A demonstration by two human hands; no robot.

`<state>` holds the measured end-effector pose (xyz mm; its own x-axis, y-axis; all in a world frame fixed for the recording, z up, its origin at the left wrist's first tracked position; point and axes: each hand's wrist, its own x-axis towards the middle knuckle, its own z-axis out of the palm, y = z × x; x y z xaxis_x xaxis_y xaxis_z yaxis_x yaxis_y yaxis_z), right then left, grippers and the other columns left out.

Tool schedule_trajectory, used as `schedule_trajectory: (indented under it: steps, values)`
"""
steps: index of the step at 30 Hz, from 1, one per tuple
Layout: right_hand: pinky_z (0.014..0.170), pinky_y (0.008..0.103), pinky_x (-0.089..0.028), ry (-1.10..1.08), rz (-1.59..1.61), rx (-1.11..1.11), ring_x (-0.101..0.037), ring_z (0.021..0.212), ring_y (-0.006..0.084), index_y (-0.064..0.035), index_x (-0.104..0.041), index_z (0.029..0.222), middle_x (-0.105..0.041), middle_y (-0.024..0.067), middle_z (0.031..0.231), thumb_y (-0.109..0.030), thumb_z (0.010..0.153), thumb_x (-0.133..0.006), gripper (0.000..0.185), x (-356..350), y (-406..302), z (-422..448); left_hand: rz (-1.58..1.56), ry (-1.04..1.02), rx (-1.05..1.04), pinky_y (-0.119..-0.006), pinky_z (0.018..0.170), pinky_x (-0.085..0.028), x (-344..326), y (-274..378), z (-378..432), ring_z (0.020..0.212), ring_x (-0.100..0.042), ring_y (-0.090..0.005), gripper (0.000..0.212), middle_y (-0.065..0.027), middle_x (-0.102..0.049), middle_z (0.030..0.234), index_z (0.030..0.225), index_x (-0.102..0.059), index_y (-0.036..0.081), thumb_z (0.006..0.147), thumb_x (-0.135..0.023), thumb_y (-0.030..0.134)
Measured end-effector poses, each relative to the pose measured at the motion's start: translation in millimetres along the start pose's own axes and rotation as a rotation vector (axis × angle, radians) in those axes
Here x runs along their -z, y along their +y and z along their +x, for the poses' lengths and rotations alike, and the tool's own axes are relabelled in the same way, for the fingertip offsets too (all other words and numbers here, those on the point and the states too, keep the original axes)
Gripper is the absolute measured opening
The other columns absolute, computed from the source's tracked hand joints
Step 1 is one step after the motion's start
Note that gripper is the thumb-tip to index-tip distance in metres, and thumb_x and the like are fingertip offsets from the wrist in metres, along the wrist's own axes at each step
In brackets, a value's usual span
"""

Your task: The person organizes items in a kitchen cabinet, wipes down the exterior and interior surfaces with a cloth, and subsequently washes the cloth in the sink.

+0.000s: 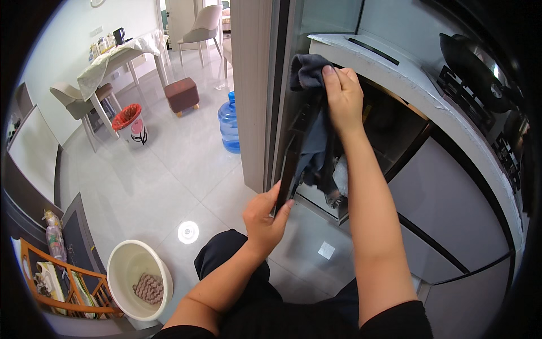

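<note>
My right hand [345, 101] grips a dark blue-grey cloth [308, 73], bunched at the upper end of a dark-edged cabinet door [289, 163] seen nearly edge-on. Part of the cloth hangs down behind the door's edge, slightly blurred. Lower down, my left hand [266, 218] clasps the same door near its bottom end, the thumb on one side and the fingers on the other. Beyond my right wrist lies the dark inside of an open base cabinet [377, 114]. A clear plastic-wrapped thing [340, 178] shows partly in it; my right forearm hides the rest.
The white countertop [402, 70] carries a gas stove with a wok [470, 76]. A door frame [253, 106] stands left of the cabinet. On the tiled floor are a cream bucket [114, 271] holding a knitted-looking cloth [149, 289], a blue water bottle [230, 125] and a lined bin [134, 133].
</note>
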<state>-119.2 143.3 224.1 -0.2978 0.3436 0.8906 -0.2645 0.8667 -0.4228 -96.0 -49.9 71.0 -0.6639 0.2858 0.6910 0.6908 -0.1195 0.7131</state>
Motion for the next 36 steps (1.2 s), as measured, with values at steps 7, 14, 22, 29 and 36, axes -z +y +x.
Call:
schedule_trajectory:
  steps: [7, 14, 22, 29, 36]
  values:
    - [0.063, 0.0279, -0.037, -0.053, 0.152, -0.144, -0.045, 0.067, 0.0177, 0.0014, -0.059, 0.075, -0.044, 0.0083, 0.071, -0.030, 0.082, -0.057, 0.032, 12.9, -32.7, -19.5, -0.001, -0.010, -0.063, -0.027, 0.062, -0.044, -7.4, 8.6, -4.4, 0.065, -0.057, -0.0214, 0.040, -0.0097, -0.061, 0.075, 0.104, -0.059, 0.002, 0.066, -0.069, 0.003]
    - [0.058, 0.0228, -0.030, -0.124, 0.414, -0.176, -0.035, 0.065, 0.0097, 0.0019, -0.051, 0.071, -0.038, 0.0018, 0.071, -0.020, 0.086, -0.051, 0.027, 50.7, -98.3, -67.8, 0.015, 0.020, -0.051, -0.031, 0.063, -0.044, -21.8, 14.9, -13.2, 0.070, -0.057, -0.0260, 0.039, -0.0126, -0.061, 0.081, 0.100, -0.061, 0.002, 0.061, -0.066, 0.000]
    - [0.069, 0.0300, -0.040, 0.205, 0.702, -0.647, -0.050, 0.077, 0.0173, -0.0006, -0.055, 0.086, -0.054, 0.0076, 0.086, -0.024, 0.087, -0.048, 0.025, 105.5, -86.6, -161.3, -0.063, -0.162, -0.124, -0.032, 0.076, -0.045, -32.4, 16.5, -16.5, 0.090, -0.057, -0.0301, 0.056, -0.0167, -0.057, 0.109, 0.114, -0.052, -0.001, 0.060, -0.065, -0.008]
    - [0.086, 0.0361, -0.042, 0.426, 1.163, -0.868, -0.055, 0.096, 0.0222, -0.0058, -0.055, 0.103, -0.058, 0.0077, 0.103, -0.033, 0.090, -0.040, 0.035, 173.9, -80.8, -180.3, -0.020, -0.375, -0.321, -0.033, 0.090, -0.040, -86.3, 34.1, -15.5, 0.110, -0.048, -0.0311, 0.068, -0.0187, -0.042, 0.127, 0.122, -0.044, 0.000, 0.060, -0.072, 0.000]
    - [0.086, 0.0361, -0.042, 0.508, 1.091, -0.958, -0.054, 0.097, 0.0234, -0.0043, -0.053, 0.107, -0.058, 0.0092, 0.104, -0.034, 0.091, -0.036, 0.038, 189.8, -70.0, -194.8, 0.016, -0.338, -0.406, -0.032, 0.085, -0.043, -120.1, 35.1, -9.1, 0.108, -0.049, -0.0314, 0.065, -0.0186, -0.040, 0.129, 0.125, -0.043, 0.005, 0.065, -0.068, 0.002]
